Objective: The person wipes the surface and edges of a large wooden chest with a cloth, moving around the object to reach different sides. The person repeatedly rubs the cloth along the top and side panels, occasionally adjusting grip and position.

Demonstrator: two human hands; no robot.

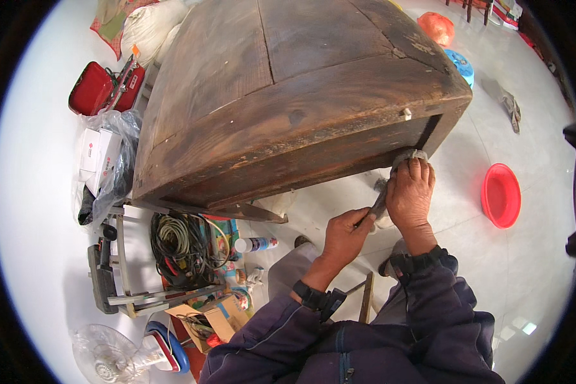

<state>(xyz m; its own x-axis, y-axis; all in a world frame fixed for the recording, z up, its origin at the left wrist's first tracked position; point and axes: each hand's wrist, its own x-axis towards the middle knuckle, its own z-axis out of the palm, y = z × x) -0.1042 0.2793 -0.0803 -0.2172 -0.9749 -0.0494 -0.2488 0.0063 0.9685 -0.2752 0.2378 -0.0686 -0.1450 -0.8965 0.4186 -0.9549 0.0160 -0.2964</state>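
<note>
My right hand (411, 192) holds a grey rag (409, 154) against the lower edge of the wooden table's apron, near its right corner. A dark, narrow strip (380, 204) hangs below, perhaps part of the same rag. Its lower end is pinched between the thumb and fingers of my left hand (344, 235). The old brown wooden table (317, 91) has a worn, scuffed top with seams between its boards. On its front edge sits a small white knob-like piece (407, 114). My right palm and part of the rag are hidden.
At right, a red plastic basin (501, 196) and a crumpled cloth (506, 103) lie on the tiled floor. Left of me are coiled cables (177, 245), a spray can (257, 244), a cardboard box (225, 314) and a fan (113, 360). A wooden stool (366, 297) stands between my legs.
</note>
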